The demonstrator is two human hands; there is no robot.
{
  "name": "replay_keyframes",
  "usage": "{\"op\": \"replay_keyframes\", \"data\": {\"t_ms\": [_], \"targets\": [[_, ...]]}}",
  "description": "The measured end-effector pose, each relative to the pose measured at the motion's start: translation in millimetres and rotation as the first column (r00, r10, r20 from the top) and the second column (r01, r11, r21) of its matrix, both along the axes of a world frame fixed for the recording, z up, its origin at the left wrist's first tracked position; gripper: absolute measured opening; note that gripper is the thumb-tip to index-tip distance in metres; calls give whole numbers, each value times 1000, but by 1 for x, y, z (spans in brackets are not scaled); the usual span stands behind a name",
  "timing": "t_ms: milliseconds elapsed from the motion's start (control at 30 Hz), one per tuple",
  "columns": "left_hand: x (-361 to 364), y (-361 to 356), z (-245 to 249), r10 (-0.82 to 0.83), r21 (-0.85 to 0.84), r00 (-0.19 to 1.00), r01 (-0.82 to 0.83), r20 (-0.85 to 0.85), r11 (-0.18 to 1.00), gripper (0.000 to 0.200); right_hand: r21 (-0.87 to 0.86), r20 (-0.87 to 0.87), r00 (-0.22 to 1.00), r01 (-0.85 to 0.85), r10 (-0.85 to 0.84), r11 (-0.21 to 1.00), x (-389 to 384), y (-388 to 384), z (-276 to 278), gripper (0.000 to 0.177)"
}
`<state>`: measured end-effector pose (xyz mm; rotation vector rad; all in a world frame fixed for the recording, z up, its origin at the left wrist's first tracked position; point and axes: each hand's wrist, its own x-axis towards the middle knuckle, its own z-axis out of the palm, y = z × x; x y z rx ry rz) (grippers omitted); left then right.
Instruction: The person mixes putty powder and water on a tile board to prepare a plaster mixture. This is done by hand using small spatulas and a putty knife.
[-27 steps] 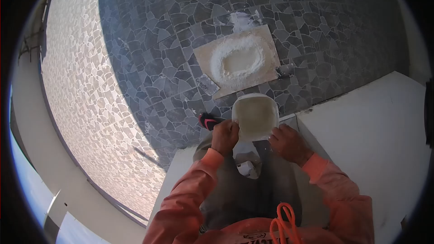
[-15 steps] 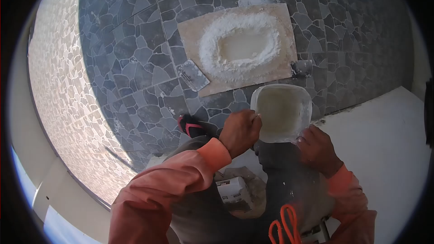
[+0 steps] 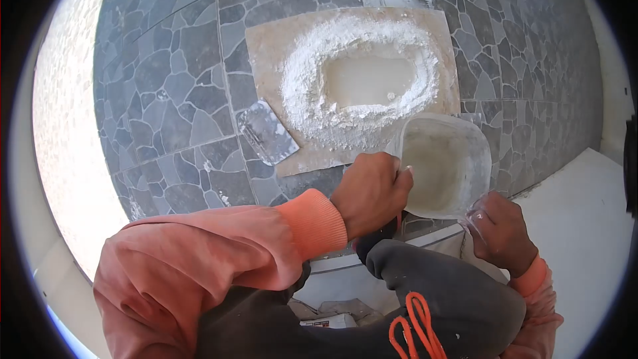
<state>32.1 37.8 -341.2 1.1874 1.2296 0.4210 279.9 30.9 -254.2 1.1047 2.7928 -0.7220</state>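
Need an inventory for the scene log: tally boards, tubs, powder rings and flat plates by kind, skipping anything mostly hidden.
Boards: 1
Tubs: 1
Powder rings: 1
Flat plates: 1
Total: 4
Not counted: a grey edge behind the tub, too hidden to identify.

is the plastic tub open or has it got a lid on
Open: no lid covers the plastic tub, and its inside shows down to the cloudy bottom, with the left hand and right hand at its rim.
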Motion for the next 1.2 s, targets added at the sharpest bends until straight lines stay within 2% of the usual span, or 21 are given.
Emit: {"op": "replay_keyframes", "data": {"t_ms": [300, 467, 700, 800, 1200], "targets": [[2, 15, -35, -79, 47, 996, 81, -36, 996, 43, 38, 39, 999, 1, -3, 999, -5, 4, -8, 22], [4, 23, -50, -72, -30, 997, 71, -7, 997, 43, 41, 65, 998, 2, -5, 999, -8, 8, -11, 20], [0, 36, -45, -77, -154, 996, 82, 39, 985, 43, 51, 94, 996, -13, 8, 999, -14, 12, -12, 20], [2, 39, -47, -54, -168, 998, 59, 39, 984, 35, 66, 101, 995, -19, 12, 998, -14, 14, -14, 20], [7, 40, -58, -14, -209, 998, 26, 57, 977, 43, 48, 144, 989, -33, 26, 998, -18, 20, -11, 19]]}}
